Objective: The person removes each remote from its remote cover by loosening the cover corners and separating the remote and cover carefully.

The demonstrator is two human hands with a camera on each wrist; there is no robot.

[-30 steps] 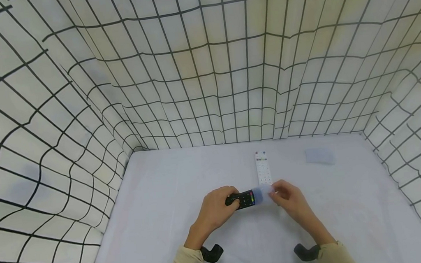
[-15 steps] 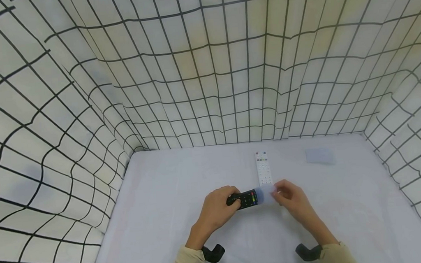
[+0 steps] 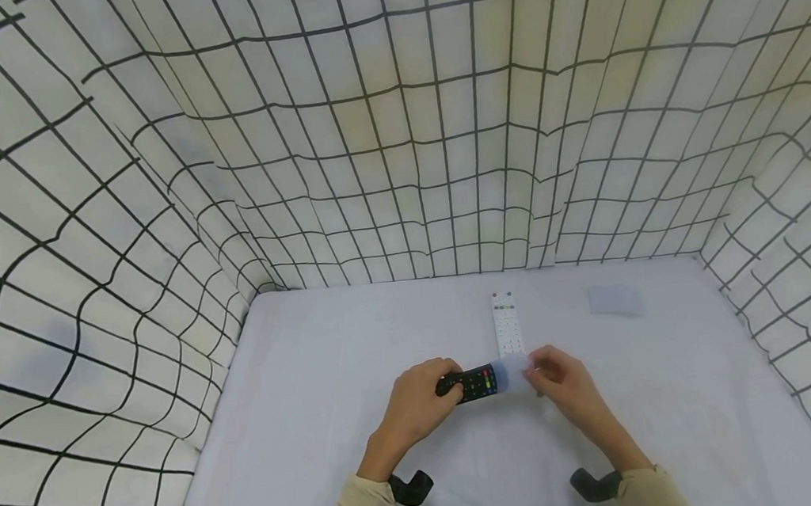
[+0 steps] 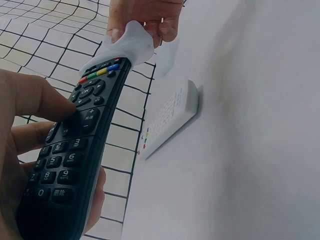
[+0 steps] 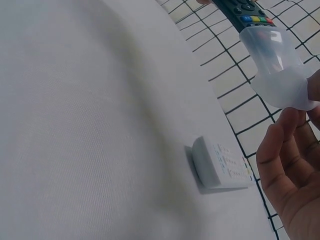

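Note:
My left hand point(image 3: 417, 399) grips a black remote control point(image 3: 478, 383), its thumb on the buttons in the left wrist view. A translucent, soft plastic cover point(image 5: 272, 60) sits over the remote's far end, beside the coloured buttons. Beyond that end the cover runs on, loose and bent. My right hand point(image 3: 562, 381) pinches the cover's outer edge between thumb and fingers. Just behind the cover, a white remote control point(image 3: 507, 324) lies on the table, its near end partly hidden in the head view.
Farther back on the right, a flat translucent sheet or cover point(image 3: 616, 300) lies on the white table point(image 3: 313, 348). Walls of white cloth with a black grid point(image 3: 430, 203) enclose the table at the back and both sides.
Both hands, with the black remote and its cover, have shifted very slightly to the right. The grips look the same, and the white remote stays put.

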